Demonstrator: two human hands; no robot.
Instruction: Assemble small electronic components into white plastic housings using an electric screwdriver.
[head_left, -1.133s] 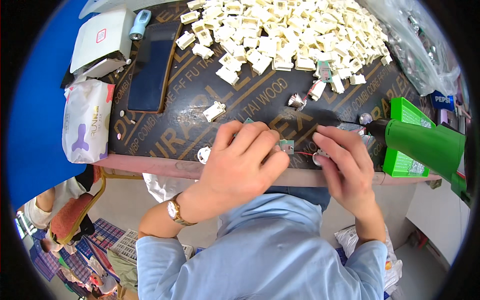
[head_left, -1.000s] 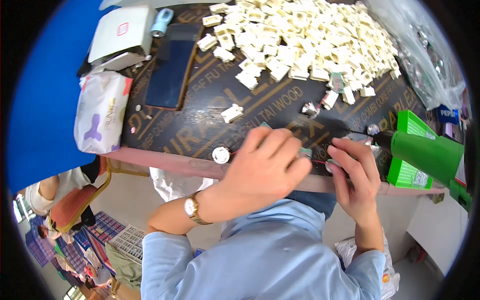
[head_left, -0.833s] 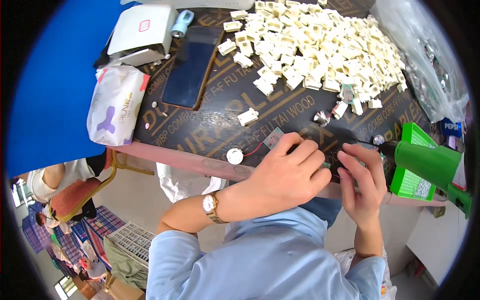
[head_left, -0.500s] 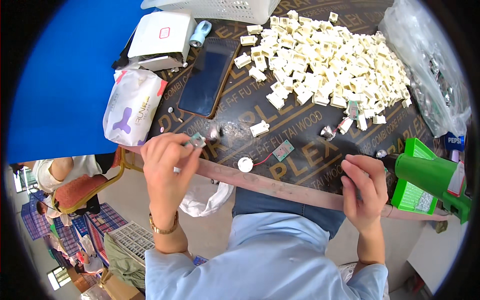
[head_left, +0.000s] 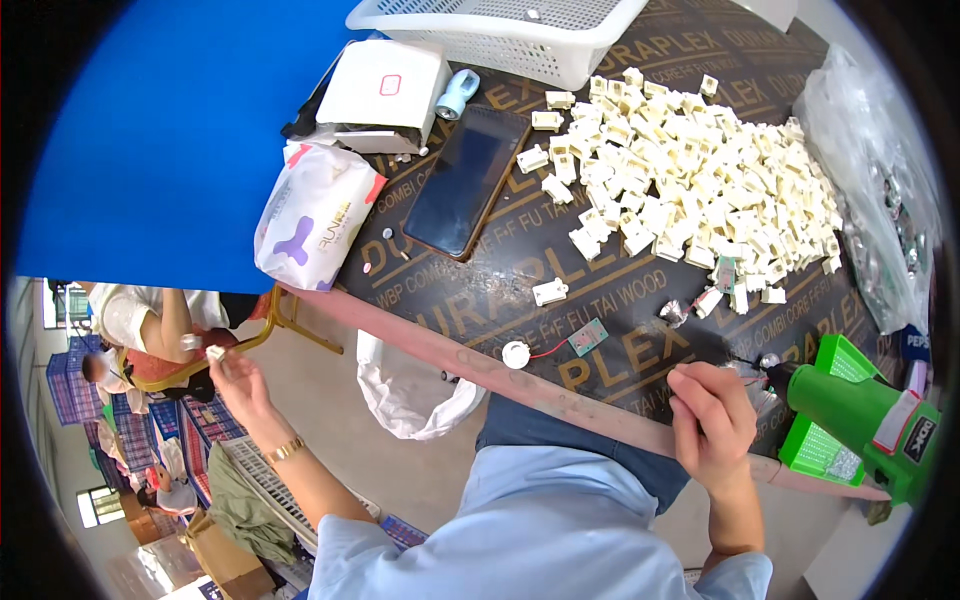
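Observation:
My left hand (head_left: 242, 388) is out beyond the table's left edge, its fingers pinching a small white plastic piece (head_left: 215, 353). A small shiny silvery part (head_left: 190, 342) shows just past the fingertips; whether it joins the piece is unclear. My right hand (head_left: 712, 420) hovers at the table's front edge with curled fingers; anything in them is hidden. Close to it lies a green power tool (head_left: 850, 415) with a black nose. Between the hands, a round white disc (head_left: 516, 354) is tied by a red wire to a green circuit board (head_left: 588, 338).
A heap of cream plastic housings (head_left: 700, 180) covers the far right. A phone (head_left: 468, 180), tissue pack (head_left: 318, 215) and white box (head_left: 385, 90) lie left, a white basket (head_left: 590, 65) behind. A green basket (head_left: 810, 450) and clear bag (head_left: 865, 190) stand right. Someone sits at left.
My left hand has swung left and down, off the tabletop, carrying the small part away. The right hand has shifted slightly down. The whole view has shifted.

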